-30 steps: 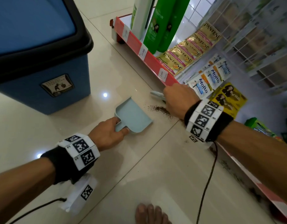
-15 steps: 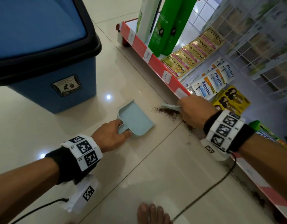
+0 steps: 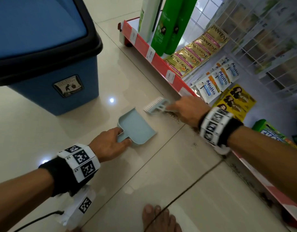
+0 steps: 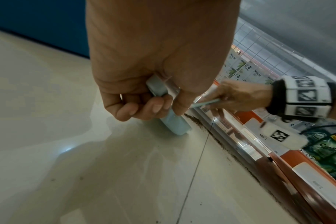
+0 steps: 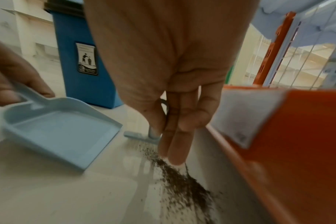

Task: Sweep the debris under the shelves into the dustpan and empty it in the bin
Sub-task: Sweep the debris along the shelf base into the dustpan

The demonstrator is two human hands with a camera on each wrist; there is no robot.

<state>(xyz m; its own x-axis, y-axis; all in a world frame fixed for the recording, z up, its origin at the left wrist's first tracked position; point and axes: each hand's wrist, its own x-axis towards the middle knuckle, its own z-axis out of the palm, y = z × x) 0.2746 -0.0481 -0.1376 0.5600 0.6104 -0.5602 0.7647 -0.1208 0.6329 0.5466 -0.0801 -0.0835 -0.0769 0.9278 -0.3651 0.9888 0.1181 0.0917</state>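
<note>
Green bottles — sachets — bare foot.

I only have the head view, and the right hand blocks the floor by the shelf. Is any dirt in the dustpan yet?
Observer: No. In the right wrist view the dustpan is bare inside.
Operator: Where is the dirt, then?
Observer: The dirt lies in a streak on the floor under the right hand, beside the orange shelf edge.
Operator: Does it run further along?
Observer: Yes. The left wrist view shows a thin line of it continuing along the shelf base.
Operator: Is the left hand gripping firmly?
Observer: The left hand has its fingers curled round the dustpan's handle.
</note>
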